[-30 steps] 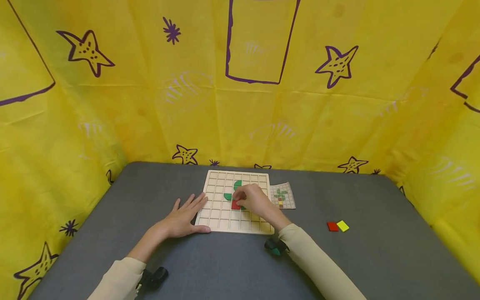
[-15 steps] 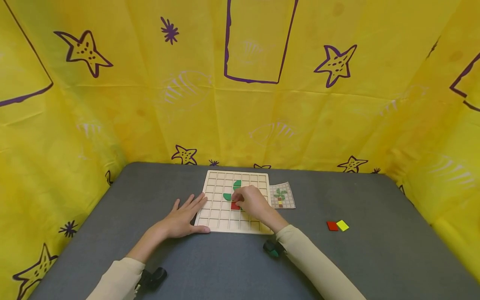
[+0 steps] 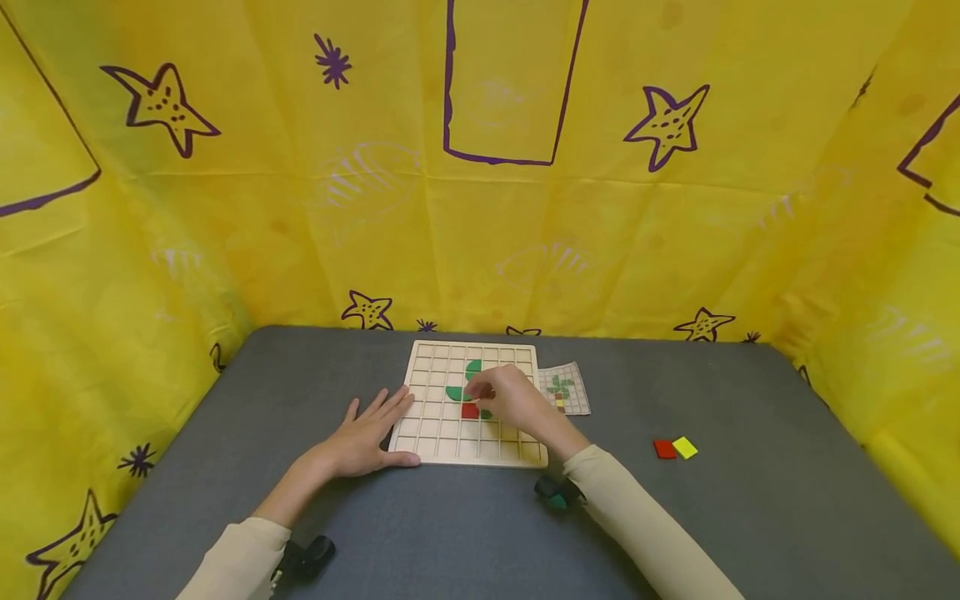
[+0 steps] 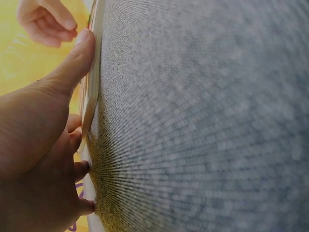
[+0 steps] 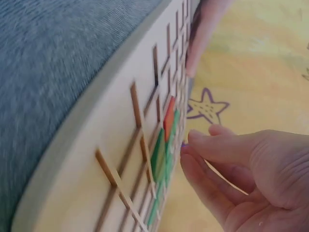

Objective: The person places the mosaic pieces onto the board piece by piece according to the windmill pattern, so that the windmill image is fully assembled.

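Note:
A pale wooden grid board [image 3: 427,442] lies on the table in the head view. Green rounded tiles [image 3: 454,393] and a red square tile [image 3: 469,411] sit in its middle cells. My left hand [image 3: 367,433] rests with spread fingers at the board's left edge, the thumb at its near left corner. Over the tiles hovers my right hand [image 3: 513,400], thumb and forefinger close together and loosely bent. In the right wrist view, its fingertips [image 5: 195,137] are just off the board, and no tile shows between them. The hand covers part of the green tiles.
A pattern card [image 3: 570,389] with a printed grid lies against the board's right side. Farther right, a loose red tile [image 3: 664,450] and a yellow tile [image 3: 686,448] lie side by side on the grey table [image 3: 787,500]. Yellow printed cloth [image 3: 480,217] stands behind.
My right hand has shifted slightly and more of the red and green tiles shows beside its fingers. The left hand has stayed at the board's edge.

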Motion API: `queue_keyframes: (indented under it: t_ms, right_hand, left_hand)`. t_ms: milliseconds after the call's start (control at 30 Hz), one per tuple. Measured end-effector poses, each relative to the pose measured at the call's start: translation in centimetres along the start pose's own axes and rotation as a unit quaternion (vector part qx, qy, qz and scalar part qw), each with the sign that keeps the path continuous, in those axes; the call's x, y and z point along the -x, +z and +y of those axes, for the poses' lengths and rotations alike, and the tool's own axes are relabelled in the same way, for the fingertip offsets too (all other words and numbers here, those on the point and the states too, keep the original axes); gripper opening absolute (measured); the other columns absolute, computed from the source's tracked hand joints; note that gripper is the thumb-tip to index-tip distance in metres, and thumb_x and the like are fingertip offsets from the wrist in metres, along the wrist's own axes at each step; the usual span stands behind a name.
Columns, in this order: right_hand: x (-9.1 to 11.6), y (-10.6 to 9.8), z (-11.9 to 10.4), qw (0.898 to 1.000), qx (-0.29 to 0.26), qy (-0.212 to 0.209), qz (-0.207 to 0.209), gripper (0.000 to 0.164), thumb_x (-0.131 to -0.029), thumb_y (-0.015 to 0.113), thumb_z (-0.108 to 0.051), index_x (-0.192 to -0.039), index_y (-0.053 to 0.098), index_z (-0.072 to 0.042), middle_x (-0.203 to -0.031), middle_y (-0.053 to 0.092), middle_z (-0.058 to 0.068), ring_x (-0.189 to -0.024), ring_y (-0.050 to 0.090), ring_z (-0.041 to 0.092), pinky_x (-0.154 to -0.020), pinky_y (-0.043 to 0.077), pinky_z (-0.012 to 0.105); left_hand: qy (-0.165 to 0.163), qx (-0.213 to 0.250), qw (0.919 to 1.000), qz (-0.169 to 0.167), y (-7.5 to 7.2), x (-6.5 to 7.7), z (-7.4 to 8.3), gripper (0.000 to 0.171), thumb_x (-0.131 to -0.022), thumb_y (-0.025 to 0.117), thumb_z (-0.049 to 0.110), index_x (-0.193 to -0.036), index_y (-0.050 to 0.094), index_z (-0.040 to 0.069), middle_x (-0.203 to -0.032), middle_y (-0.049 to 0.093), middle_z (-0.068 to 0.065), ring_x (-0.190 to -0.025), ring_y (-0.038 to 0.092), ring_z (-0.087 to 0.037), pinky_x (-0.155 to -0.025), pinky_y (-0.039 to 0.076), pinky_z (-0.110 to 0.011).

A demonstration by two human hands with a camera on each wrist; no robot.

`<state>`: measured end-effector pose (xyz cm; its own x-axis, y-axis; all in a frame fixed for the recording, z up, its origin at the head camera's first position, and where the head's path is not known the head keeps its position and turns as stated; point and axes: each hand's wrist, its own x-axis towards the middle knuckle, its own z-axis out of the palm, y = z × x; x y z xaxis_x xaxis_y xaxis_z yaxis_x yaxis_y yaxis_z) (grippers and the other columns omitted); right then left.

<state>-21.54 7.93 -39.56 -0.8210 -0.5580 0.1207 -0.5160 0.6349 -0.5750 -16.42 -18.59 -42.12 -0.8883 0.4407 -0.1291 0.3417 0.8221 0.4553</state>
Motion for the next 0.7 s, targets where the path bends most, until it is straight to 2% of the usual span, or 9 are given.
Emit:
queue_keyframes:
  t_ms: [167,333,533,700]
  right_hand:
    - [0.7,-1.0,0.4,0.999,-0.008,-0.032,0.007,0.02,-0.086,0.07,0.006,-0.104,0.073,-0.001,-0.095,0.073,0.009,-0.086,0.066,0.018,-0.079,0.055,0.03]
    - [1.8,-2.0,1.1,0.999,-0.016,-0.046,0.009,0.02,-0.086,0.07,0.007,-0.105,0.072,0.001,-0.098,0.073,0.011,-0.088,0.067,0.021,-0.081,0.055,0.032]
    - [3.4,-2.7,2.5,0.999,-0.014,-0.043,0.011,0.019,-0.085,0.071,0.006,-0.103,0.073,0.001,-0.095,0.072,0.009,-0.086,0.066,0.02,-0.08,0.056,0.031]
    - [4.4,-3.8,3.5,0.999,-0.015,-0.039,0.014,0.022,-0.083,0.073,0.006,-0.105,0.072,0.002,-0.097,0.072,0.01,-0.087,0.066,0.02,-0.081,0.056,0.035]
  left_hand:
    - [0.005,0.001,1.0,0.005,-0.2,0.2,0.0,0.099,-0.084,0.068,0.058,-0.156,0.024,0.005,-0.163,0.015,-0.014,-0.147,0.009,-0.045,-0.108,-0.001,-0.072]
    - [0.002,-0.002,1.0,0.004,-0.2,0.1,0.0,0.099,-0.084,0.068,0.058,-0.156,0.023,0.007,-0.163,0.015,-0.013,-0.147,0.009,-0.043,-0.109,-0.002,-0.071]
    - [0.007,0.0,1.0,0.004,-0.2,0.2,0.2,0.099,-0.084,0.069,0.057,-0.155,0.024,0.005,-0.162,0.016,-0.015,-0.147,0.009,-0.045,-0.109,-0.002,-0.071]
    - [0.006,0.002,1.0,0.003,-0.1,0.2,0.4,0.099,-0.084,0.069,0.057,-0.155,0.024,0.005,-0.162,0.016,-0.015,-0.147,0.01,-0.045,-0.109,-0.002,-0.071]
